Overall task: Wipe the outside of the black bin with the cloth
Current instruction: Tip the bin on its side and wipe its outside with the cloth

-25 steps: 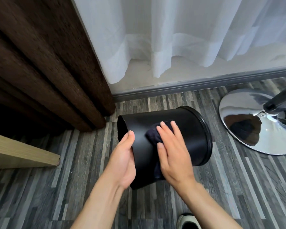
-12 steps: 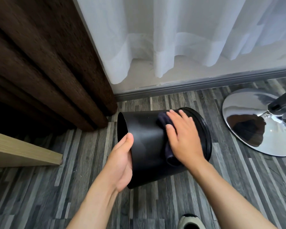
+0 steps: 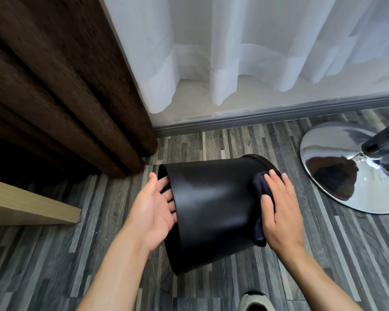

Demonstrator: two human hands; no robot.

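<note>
Hidden: your left fingertips disappear inside one end of the black bin (image 3: 211, 212); most of the cloth (image 3: 262, 194) is covered by your right hand; whether the bin touches the floor (image 3: 54, 254) you cannot tell.
Left hand (image 3: 154, 209): palm turned up and open, thumb out along the bin's edge, fingers hooked into that end, bracing it loosely.
Right hand (image 3: 281, 212): flat, fingers spread, pressing the dark cloth against the bin's wall at its far end.
Bin: on its side, tilted, spanning the gap between your two hands.
Cloth: under your right palm, one tail hanging below your thumb.
Cut off: a shoe (image 3: 255, 303) at the bottom edge, below your right wrist.
</note>
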